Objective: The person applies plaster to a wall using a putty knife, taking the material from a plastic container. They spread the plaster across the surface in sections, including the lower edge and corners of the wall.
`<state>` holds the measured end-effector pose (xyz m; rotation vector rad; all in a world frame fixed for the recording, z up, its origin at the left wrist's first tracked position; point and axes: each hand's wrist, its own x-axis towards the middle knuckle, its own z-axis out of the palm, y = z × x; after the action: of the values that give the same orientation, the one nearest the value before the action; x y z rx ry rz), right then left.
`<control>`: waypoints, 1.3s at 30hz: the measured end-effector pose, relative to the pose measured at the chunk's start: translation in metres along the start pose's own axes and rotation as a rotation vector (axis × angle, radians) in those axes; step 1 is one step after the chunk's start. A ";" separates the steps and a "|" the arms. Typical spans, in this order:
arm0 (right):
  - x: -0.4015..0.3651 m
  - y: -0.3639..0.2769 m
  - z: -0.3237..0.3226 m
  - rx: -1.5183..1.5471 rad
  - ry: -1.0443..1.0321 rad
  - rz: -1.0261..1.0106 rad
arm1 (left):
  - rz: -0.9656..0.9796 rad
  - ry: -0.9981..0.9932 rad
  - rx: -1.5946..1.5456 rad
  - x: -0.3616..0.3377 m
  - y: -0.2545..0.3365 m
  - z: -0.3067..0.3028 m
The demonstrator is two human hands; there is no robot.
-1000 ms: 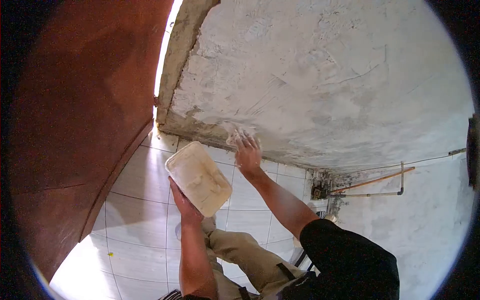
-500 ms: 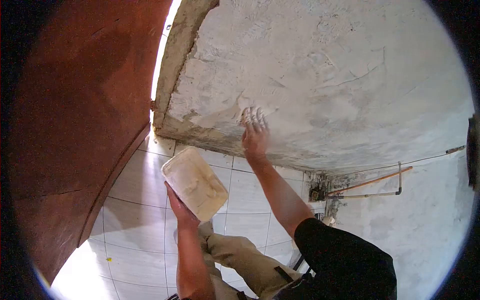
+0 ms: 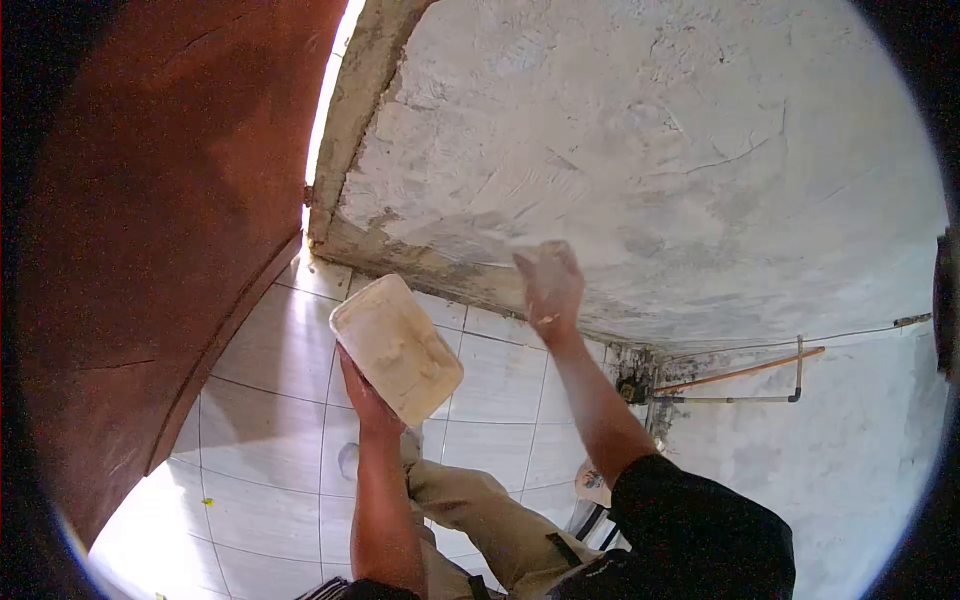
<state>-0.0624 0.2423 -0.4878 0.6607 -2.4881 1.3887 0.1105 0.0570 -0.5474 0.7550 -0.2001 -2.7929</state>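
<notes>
My left hand [image 3: 372,400] grips a pale rectangular tub [image 3: 396,350] from its lower left side. Cream-coloured putty lies inside the tub, which is tipped towards me. My right hand [image 3: 551,285] is by the lower part of the plastered wall [image 3: 600,130], to the right of the tub. Its fingers look curled and are whitened with putty. Motion blur hides what they hold, and whether they touch the wall cannot be made out. Fresh smears and ridges mark the wall above and left of this hand.
A reddish-brown door or panel [image 3: 170,200] rises at the left, with bright light along its edge. Light floor tiles [image 3: 265,430] lie below. At the right, pipes [image 3: 740,398] run along a second wall [image 3: 800,460]. A dark opening [image 3: 632,388] sits in the corner.
My right hand has moved right and down along the wall, and its fingers look more curled. The tub in my left hand has shifted slightly right and up.
</notes>
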 end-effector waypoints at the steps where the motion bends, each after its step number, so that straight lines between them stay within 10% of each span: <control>1: 0.014 -0.007 -0.003 0.000 -0.002 0.003 | 0.025 -0.016 0.021 0.000 -0.002 0.001; 6: 0.050 -0.024 -0.020 -0.531 0.022 -0.261 | -0.009 -0.015 0.002 -0.001 -0.011 0.012; 10: 0.002 -0.046 -0.018 0.051 -0.077 0.229 | -0.086 0.023 -0.066 -0.003 -0.013 0.015; 11: -0.006 -0.066 -0.020 0.916 -0.113 0.613 | -0.058 0.040 0.013 -0.002 -0.012 0.018; 15: -0.037 -0.062 -0.008 0.824 -0.144 1.094 | 0.020 0.042 0.050 0.001 -0.017 0.012; 22: -0.093 0.007 0.013 0.962 -0.354 1.148 | -0.062 0.027 0.048 0.000 -0.027 0.007; 39: -0.063 0.036 -0.017 0.768 0.103 0.974 | -0.184 -0.077 0.077 0.005 -0.033 -0.022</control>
<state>-0.0247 0.2900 -0.5306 -0.6606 -2.1681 2.6375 0.1114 0.0864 -0.5752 0.7176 -0.2656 -3.0066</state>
